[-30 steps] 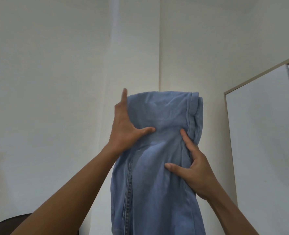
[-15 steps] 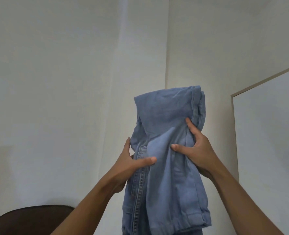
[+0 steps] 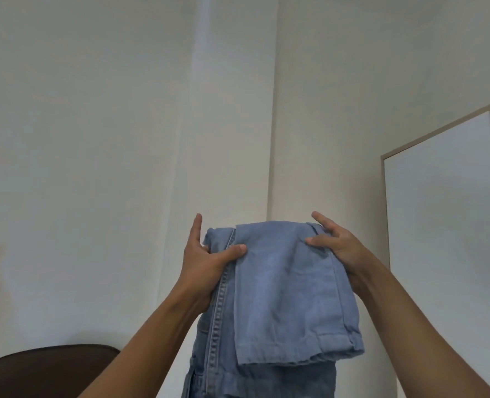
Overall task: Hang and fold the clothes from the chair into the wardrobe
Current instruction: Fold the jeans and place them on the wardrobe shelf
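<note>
Folded jeans (image 3: 284, 288) held up in mid-air before the wall corner, between the chair (image 3: 45, 369) at lower left and the wardrobe (image 3: 444, 219) at right. The left hand (image 3: 206, 262) pinches the seamed side edge, thumb in front, fingers behind; the right hand (image 3: 335, 245) closes on the opposite top corner. Compared with a second ago, the bundle sits lower and one leg panel now lies doubled over the front, its hem showing. Judged: another fold is complete, and shelving in the wardrobe remains.
</note>
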Motion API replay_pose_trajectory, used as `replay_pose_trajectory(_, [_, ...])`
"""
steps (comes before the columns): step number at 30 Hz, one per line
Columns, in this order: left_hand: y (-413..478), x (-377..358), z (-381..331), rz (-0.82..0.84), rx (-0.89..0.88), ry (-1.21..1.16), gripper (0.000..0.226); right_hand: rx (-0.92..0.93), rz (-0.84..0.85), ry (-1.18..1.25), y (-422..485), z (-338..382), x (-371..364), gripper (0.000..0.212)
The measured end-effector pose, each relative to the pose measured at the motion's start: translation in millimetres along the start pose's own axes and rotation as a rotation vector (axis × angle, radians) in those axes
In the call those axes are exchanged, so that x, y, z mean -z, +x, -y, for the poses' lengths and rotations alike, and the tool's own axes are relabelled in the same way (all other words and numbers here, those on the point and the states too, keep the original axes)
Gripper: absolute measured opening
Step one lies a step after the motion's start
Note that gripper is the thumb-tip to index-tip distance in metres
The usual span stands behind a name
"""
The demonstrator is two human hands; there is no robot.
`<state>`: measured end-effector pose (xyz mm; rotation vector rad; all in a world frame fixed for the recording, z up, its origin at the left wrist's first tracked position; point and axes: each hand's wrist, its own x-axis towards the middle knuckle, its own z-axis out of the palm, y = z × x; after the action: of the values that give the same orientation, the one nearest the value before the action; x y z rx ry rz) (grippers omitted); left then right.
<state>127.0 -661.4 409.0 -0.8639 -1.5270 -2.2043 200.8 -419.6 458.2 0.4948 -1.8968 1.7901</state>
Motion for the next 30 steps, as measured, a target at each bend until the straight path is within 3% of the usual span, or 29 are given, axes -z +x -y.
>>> replay_pose_trajectory(4, [4.9,-3.5,2.0,-0.058,-0.117,-0.031,0.123,0.045,0.083,0.206,-17.4,-10.0,-3.2,0.092])
replay_pose_trajectory(6, [6.6,-4.7,0.8,-0.074,-0.165,-0.045,0.119,0.052,0.118,0.097,-27.9,-19.0,-12.2,0.092])
replay_pose_trajectory(9, [10.7,-3.1,-1.2,-0.066,-0.174,0.016,0.12,0.214,-0.052,-0.186,-29.2,-31.6,-19.5,0.094])
replay_pose_trajectory(13, [9.3,4.3,-9.9,0.09,-0.071,0.171,0.131,0.356,-0.224,-0.176,-20.6,-32.4,-21.1,0.079])
replay_pose_trajectory(16, [1.1,8.9,-13.4,0.232,0.107,0.195,0.131,0.417,-0.292,-0.176,-16.5,-32.2,-24.1,0.073])
replay_pose_trajectory(20, [-7.6,14.2,0.8,0.233,0.373,0.213,0.135,0.41,-0.318,-0.181,-10.1,-33.5,-28.2,0.074])
replay_pose_trajectory(23, [-14.1,14.7,14.7,0.28,0.503,0.046,0.131,0.427,-0.318,-0.227,-7.3,-33.4,-26.7,0.072])
replay_pose_trajectory(28, [-17.2,-1.6,15.8,0.208,0.43,-0.072,0.14,0.367,-0.25,-0.299,-3.4,-36.6,-26.6,0.069])
replay_pose_trajectory(30, [-13.9,-4.4,17.1,0.175,0.375,-0.101,0.13,0.307,-0.203,-0.271,-5.5,-35.0,-17.4,0.075])
